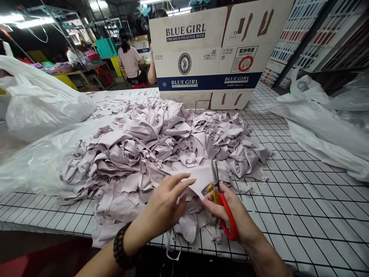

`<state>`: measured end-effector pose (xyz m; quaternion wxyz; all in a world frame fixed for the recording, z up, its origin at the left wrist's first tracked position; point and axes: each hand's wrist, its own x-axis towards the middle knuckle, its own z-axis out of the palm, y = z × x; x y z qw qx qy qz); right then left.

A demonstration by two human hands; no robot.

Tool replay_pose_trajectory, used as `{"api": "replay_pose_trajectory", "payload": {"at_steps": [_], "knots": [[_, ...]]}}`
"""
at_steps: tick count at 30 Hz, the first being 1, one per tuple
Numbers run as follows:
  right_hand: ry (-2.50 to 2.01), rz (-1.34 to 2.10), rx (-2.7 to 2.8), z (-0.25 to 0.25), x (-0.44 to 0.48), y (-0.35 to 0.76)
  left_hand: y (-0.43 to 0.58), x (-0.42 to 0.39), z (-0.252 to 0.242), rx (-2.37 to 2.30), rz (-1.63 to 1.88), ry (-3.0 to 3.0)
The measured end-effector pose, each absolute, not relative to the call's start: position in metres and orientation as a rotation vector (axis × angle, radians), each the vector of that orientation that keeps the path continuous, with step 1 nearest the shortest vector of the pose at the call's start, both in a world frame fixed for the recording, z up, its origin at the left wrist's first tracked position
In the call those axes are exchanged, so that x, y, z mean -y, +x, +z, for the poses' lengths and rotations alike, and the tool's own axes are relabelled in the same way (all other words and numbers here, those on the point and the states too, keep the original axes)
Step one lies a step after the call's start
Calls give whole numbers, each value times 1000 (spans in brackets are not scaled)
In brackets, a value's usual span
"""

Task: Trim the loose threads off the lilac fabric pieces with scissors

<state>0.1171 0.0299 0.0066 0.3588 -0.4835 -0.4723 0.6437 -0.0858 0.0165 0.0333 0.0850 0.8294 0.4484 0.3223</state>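
A big heap of pale lilac fabric pieces point(161, 150) lies on a white table with a black grid point(302, 200). My left hand point(165, 206), with a dark bead bracelet at the wrist, pinches one lilac fabric piece point(198, 177) at the heap's near edge. My right hand point(230, 211) grips red-handled scissors point(223, 209), their blades pointing up against that same piece. Both hands work close together near the table's front edge.
A large Blue Girl beer carton point(207, 57) stands at the table's far side. White plastic bags lie at the left point(43, 100) and the right point(325, 123). A person in a pink top point(131, 61) sits at a distant table.
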Motion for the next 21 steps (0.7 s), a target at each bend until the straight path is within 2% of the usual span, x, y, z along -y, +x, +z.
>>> {"api": "replay_pose_trajectory", "payload": {"at_steps": [5,15,18,21], "knots": [[-1012,1870,1107,37,-29,133,-65,-30,27,-1117,798,2265],[-945,1926,1082,60,-57,152,-62,-33,70,-923,404,1587],[-953,1833,1018,75,-78,160,-58,-34,76,-837,439,1194],[-1041,1514,958,91,-96,171,-50,-32,86,-698,651,760]]}}
